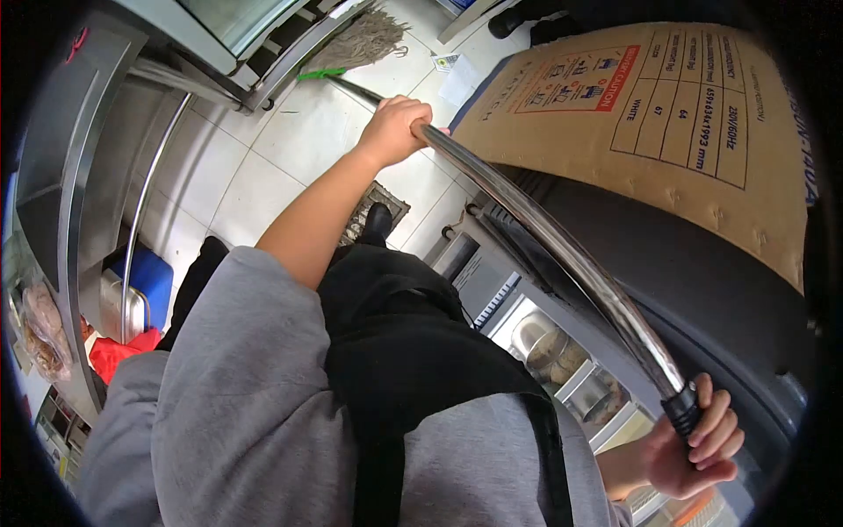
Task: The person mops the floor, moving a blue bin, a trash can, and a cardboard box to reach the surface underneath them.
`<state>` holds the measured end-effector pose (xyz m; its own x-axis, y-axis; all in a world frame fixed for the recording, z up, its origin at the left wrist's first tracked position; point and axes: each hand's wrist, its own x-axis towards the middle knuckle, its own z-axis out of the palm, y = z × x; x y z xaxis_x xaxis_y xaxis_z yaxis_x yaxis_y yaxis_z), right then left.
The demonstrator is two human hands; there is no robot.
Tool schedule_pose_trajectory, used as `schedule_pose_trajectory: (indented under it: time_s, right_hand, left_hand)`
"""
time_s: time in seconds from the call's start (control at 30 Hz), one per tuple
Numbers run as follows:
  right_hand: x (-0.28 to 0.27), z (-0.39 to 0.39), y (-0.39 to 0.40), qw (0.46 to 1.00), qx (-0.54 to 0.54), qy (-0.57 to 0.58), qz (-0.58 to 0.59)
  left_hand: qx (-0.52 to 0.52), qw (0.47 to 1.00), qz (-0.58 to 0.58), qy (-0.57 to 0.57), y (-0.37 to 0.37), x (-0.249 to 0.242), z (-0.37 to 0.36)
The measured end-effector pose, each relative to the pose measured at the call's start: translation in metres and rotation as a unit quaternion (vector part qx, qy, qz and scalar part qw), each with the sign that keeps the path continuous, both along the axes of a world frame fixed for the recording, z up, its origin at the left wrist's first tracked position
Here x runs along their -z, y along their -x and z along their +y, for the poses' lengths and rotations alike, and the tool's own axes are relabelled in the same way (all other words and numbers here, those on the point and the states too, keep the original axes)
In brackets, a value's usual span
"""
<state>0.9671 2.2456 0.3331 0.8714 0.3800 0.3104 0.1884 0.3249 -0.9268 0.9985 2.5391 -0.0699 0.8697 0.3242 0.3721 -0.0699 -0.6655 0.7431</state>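
A long metal mop pole (544, 228) runs diagonally across the view, with a black grip (680, 411) at its lower right end. My left hand (395, 130) is closed round the pole near the top centre. At the lower right, the fingers of my right hand (698, 443) wrap round the black grip. The grey string mop head (362, 44) lies on the tiled floor beyond my left hand, joined to the pole by a green clamp (321, 74).
A large cardboard sheet (544, 140) covers the upper right, above a dark surface (632, 237). Below it, an opening shows metal food containers (540, 341). Steel counters (66, 176) and a blue bin (158, 281) stand left. A floor drain grate (391, 204) lies by my shoe.
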Motion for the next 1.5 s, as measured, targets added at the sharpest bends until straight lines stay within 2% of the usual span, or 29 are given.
schedule_pose_trajectory:
  time_s: [0.17,0.3,0.37,0.53,0.6,0.67,0.73,0.8,0.87,0.93,1.0,1.1,1.2,1.23,1.33,1.37,1.4,1.43,1.47,1.5]
  right_hand:
    - [-0.058,0.015,0.039,0.995,-0.073,-0.040,0.046]
    - [-0.086,0.027,0.066,0.989,-0.127,-0.028,0.067]
    - [-0.093,0.034,0.076,0.973,-0.211,0.009,0.097]
    - [-0.088,0.068,0.097,0.948,-0.276,0.025,0.158]
    - [-0.068,0.094,0.109,0.929,-0.318,0.007,0.190]
    - [-0.040,0.114,0.108,0.929,-0.309,0.019,0.204]
    - [0.003,0.134,0.107,0.942,-0.272,0.060,0.186]
    - [0.060,0.167,0.120,0.943,-0.179,0.124,0.251]
    - [0.134,0.182,0.113,0.900,-0.228,0.088,0.362]
    - [0.172,0.190,0.097,0.881,-0.254,0.080,0.391]
    - [0.171,0.187,0.074,0.880,-0.240,0.072,0.403]
    - [0.155,0.173,0.030,0.892,-0.204,0.059,0.399]
    - [0.126,0.152,-0.006,0.919,-0.175,0.014,0.354]
    - [0.115,0.143,-0.015,0.934,-0.178,0.020,0.309]
    - [0.074,0.102,-0.047,0.972,-0.184,0.013,0.149]
    - [0.054,0.086,-0.057,0.971,-0.203,-0.015,0.130]
    - [0.031,0.074,-0.063,0.968,-0.221,-0.044,0.108]
    - [0.007,0.068,-0.062,0.993,-0.114,0.022,-0.009]
    - [-0.015,0.061,-0.059,0.988,-0.003,0.090,-0.125]
    - [-0.033,0.032,-0.065,0.934,0.076,0.180,-0.300]
  left_hand:
    - [-0.019,0.999,0.010,0.049,0.097,-0.036,-0.017]
    - [-0.043,0.995,0.030,0.087,0.183,-0.056,-0.024]
    - [-0.053,0.991,0.045,0.115,0.228,-0.063,-0.025]
    - [-0.098,0.980,0.091,0.146,0.330,-0.064,-0.032]
    - [-0.123,0.976,0.114,0.137,0.369,-0.057,-0.031]
    - [-0.146,0.974,0.107,0.139,0.405,-0.047,-0.024]
    - [-0.189,0.945,0.219,0.152,0.444,-0.022,-0.022]
    - [-0.212,0.912,0.312,0.164,0.487,0.017,-0.016]
    - [-0.188,0.876,0.397,0.198,0.520,0.031,-0.004]
    - [-0.194,0.865,0.433,0.165,0.530,0.031,-0.004]
    - [-0.197,0.849,0.472,0.134,0.517,0.027,-0.007]
    - [-0.233,0.870,0.423,0.094,0.469,0.017,-0.017]
    - [-0.225,0.886,0.396,0.084,0.407,0.015,-0.015]
    - [-0.221,0.887,0.398,0.083,0.386,0.019,-0.016]
    - [-0.194,0.938,0.279,0.066,0.311,0.019,-0.015]
    - [-0.182,0.954,0.221,0.093,0.283,0.029,-0.019]
    - [-0.132,0.960,0.213,0.127,0.247,0.010,-0.020]
    - [-0.095,0.975,0.153,0.131,0.210,0.006,-0.028]
    - [-0.044,0.977,0.085,0.191,0.173,-0.012,-0.039]
    - [0.025,0.975,0.107,0.192,0.143,-0.018,-0.051]
